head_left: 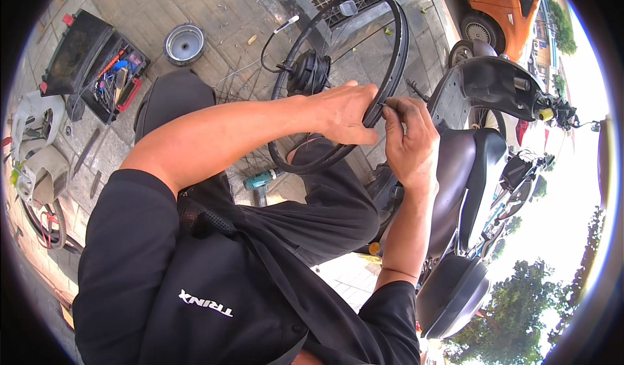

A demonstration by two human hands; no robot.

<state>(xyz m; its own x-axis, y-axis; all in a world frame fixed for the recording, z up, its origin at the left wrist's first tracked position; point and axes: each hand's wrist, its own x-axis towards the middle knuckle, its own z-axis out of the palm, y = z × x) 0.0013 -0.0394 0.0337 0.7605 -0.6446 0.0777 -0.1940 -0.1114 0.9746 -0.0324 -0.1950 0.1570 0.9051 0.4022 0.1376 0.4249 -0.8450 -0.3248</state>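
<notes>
A black wheel rim (pixel 401 46) stands tilted in front of me, by my raised knee. My left hand (pixel 348 113) is closed round its near right side. Beside it, my right hand (pixel 413 134) holds thumb and forefinger pinched together against the rim. A small thin piece shows at those fingertips, too small to name. Inside the rim sits a black hub motor (pixel 308 74), its cable (pixel 263 56) ending in a white connector. Thin metal spokes (pixel 237 91) spread from around the hub, partly behind my left forearm.
A teal power drill (pixel 260 182) lies below the rim, by my leg. An open toolbox (pixel 117 82) with hand tools stands at the left, near a round metal drum (pixel 184 44). White plastic panels (pixel 42 150) lie far left. A scooter (pixel 455 176) stands close on my right; an orange car (pixel 497 4) is beyond.
</notes>
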